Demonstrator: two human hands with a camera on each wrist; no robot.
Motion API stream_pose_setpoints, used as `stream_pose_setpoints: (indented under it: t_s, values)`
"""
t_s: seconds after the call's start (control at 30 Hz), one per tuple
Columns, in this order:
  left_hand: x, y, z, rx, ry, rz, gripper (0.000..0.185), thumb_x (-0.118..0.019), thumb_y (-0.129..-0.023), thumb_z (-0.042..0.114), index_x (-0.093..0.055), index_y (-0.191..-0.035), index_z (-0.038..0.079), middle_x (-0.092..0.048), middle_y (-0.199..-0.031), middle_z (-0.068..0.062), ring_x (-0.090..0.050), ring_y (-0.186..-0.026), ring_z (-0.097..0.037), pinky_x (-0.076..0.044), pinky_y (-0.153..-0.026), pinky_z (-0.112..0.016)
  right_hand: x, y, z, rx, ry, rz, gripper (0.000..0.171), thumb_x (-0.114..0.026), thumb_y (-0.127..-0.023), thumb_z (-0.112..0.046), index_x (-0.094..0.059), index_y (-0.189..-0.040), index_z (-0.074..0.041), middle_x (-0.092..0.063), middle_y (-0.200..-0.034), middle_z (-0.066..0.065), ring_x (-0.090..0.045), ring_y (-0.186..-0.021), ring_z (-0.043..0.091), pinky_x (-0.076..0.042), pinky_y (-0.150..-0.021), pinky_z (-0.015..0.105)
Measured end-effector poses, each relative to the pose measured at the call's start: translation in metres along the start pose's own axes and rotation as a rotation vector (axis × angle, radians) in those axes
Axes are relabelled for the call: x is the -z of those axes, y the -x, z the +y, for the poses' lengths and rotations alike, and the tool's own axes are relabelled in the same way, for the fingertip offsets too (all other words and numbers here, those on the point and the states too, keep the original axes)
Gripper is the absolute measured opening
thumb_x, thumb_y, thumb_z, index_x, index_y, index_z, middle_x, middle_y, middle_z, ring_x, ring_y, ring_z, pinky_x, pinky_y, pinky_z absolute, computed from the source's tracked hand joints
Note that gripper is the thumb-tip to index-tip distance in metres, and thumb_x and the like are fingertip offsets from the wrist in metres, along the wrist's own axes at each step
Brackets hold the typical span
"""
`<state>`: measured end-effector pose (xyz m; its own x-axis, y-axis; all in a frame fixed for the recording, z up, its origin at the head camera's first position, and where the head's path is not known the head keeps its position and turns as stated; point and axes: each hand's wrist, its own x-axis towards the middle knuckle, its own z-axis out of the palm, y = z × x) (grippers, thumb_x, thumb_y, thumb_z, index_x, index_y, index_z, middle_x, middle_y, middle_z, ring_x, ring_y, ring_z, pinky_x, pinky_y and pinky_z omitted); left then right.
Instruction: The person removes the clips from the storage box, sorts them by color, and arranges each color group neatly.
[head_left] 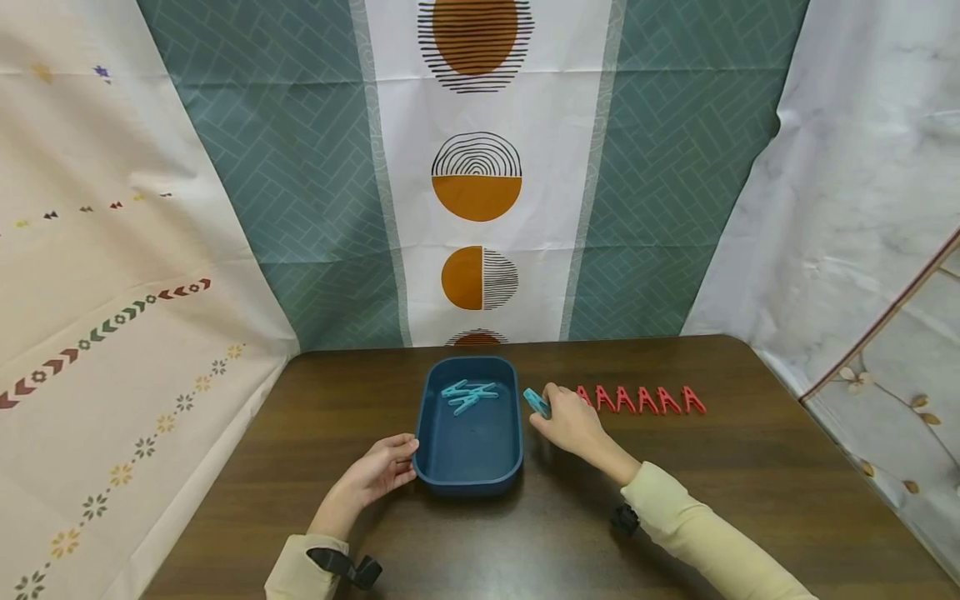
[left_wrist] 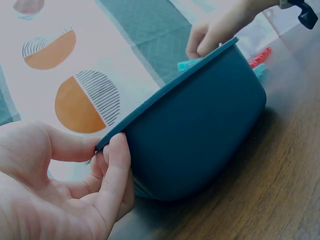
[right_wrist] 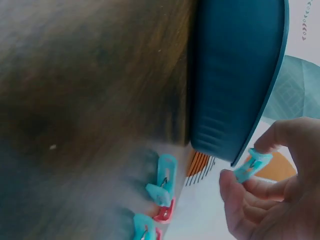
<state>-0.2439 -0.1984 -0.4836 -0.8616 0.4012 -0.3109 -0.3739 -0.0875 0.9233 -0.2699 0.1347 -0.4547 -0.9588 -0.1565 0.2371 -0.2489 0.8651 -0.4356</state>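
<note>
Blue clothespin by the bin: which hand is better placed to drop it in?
The right hand. It already pinches the blue clothespin just outside the bin's right rim, so a short move puts it over the bin. The left hand grips the bin's left rim.

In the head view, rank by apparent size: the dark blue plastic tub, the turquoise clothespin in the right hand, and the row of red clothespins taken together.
1. Dark blue plastic tub, clearly largest.
2. Row of red clothespins, a long thin line.
3. Turquoise clothespin pinched by the right hand, smallest, about like a single red one.
</note>
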Motion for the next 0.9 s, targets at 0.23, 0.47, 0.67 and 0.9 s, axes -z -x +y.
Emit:
stream_pose_setpoints:
  t_s: [0.23, 0.47, 0.67, 0.9]
  values:
    - [0.0, 0.0, 0.0, 0.002, 0.004, 0.004, 0.012, -0.052, -0.1, 0.018, -0.053, -0.108, 0.009, -0.062, -0.084, 0.004, -0.059, -0.076, -0.007, -0.053, -0.071, -0.019, 0.0, 0.005, 0.013, -0.058, 0.027, -0.031, 0.022, -0.066, -0.079, -0.026, -0.054, -0.085, -0.009, -0.049, -0.065, 0.002, -0.047, -0.053, 0.015, -0.036, -0.042, 0.028]
    - [-0.001, 0.002, 0.001, 0.008, 0.014, 0.012, 0.009, -0.052, -0.1, 0.017, -0.053, -0.105, 0.01, -0.061, -0.083, 0.004, -0.058, -0.074, -0.007, -0.053, -0.07, -0.019, 0.001, 0.014, 0.031, -0.106, 0.059, -0.049, 0.024, -0.07, -0.08, -0.027, -0.055, -0.082, -0.009, -0.049, -0.06, 0.002, -0.043, -0.048, 0.014, -0.031, -0.039, 0.026]
    - [-0.001, 0.002, 0.001, 0.007, 0.022, 0.011, 0.008, -0.052, -0.099, 0.017, -0.053, -0.104, 0.011, -0.061, -0.082, 0.004, -0.059, -0.074, -0.007, -0.053, -0.07, -0.019, 0.004, 0.018, 0.046, -0.135, 0.083, -0.073, 0.03, -0.072, -0.082, -0.029, -0.051, -0.073, -0.01, -0.039, -0.054, -0.002, -0.033, -0.045, 0.011, -0.021, -0.039, 0.024]
    - [-0.001, 0.001, -0.001, 0.005, 0.025, 0.014, 0.01, -0.052, -0.099, 0.017, -0.052, -0.106, 0.01, -0.062, -0.083, 0.004, -0.059, -0.074, -0.007, -0.053, -0.069, -0.019, 0.015, 0.023, 0.057, -0.175, 0.078, -0.091, 0.04, -0.073, -0.084, -0.031, -0.044, -0.064, -0.01, -0.028, -0.051, -0.004, -0.024, -0.045, 0.01, -0.016, -0.041, 0.024]
